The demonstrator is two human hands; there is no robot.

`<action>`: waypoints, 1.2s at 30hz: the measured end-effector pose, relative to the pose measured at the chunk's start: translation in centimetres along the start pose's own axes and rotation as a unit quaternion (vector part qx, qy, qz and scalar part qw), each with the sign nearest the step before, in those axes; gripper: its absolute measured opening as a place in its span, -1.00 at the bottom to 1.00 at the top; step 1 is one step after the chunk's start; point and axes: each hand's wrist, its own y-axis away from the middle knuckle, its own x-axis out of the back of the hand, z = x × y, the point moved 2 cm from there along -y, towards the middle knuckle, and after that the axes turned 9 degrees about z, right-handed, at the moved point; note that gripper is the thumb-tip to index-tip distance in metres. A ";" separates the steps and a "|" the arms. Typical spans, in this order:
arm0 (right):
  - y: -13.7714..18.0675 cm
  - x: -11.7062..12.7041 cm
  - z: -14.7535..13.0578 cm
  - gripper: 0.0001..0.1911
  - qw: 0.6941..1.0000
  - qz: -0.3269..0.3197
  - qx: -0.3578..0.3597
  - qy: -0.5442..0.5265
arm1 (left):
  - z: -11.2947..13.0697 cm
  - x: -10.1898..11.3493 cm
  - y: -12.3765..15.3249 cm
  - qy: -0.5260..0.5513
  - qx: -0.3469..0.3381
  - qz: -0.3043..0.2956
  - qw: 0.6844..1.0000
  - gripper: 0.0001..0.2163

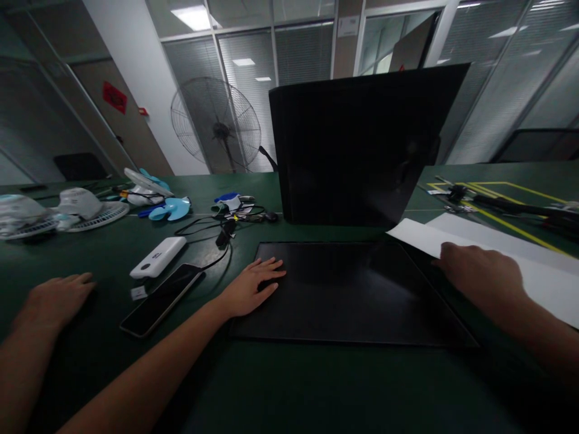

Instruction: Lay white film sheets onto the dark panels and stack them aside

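My left hand (254, 286) lies flat on a thin black rectangular panel (348, 301), fingers stretched out near its left edge. The panel rests on the green tabletop and has a dull sheen. At the panel's right side, my right hand (482, 274) is closed on the edge of a white paper sheet (416, 237). That sheet's near left corner lifts off the table, and more white paper (479, 232) spreads behind it. My right fingertips are partly hidden. Behind the panel stands a large black box-like object (357, 144), leaning slightly.
Another person's hand (56, 301) rests on the table at far left. Nearby lie a white power bank (158, 257) and a phone (163, 299) with a cable. White fan parts (79, 205), blue fan blades (172, 209) and yellow tape lines (515, 227) are farther back.
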 end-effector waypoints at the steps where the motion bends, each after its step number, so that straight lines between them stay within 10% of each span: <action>1: 0.7 0.8 -1.0 -0.62 1.000 -0.002 0.015 0.003 | 0.0 0.0 0.1 -0.001 0.004 0.007 1.000 -0.57; 7: 6.2 3.1 -7.7 -0.67 0.974 0.008 0.212 -0.083 | -0.2 0.1 0.5 0.002 0.062 0.109 0.992 -0.29; 12: 10.4 2.5 -12.0 -0.46 0.863 0.096 0.430 -0.247 | -0.4 -0.2 0.5 0.009 0.044 0.092 0.995 -0.37; 21: 10.9 4.8 -13.5 -0.45 0.777 -0.090 0.501 -0.369 | -1.0 -0.7 -0.1 -0.056 0.125 0.092 0.986 -0.36; 28: 8.9 3.1 -11.7 -0.36 0.853 -0.082 0.373 -0.357 | -3.0 -0.7 -0.3 -0.045 0.197 0.197 0.959 -0.55; 36: 8.4 1.9 -11.9 -0.36 0.869 -0.104 0.344 -0.340 | -2.2 -0.5 -0.5 -0.004 0.173 0.129 0.976 -0.47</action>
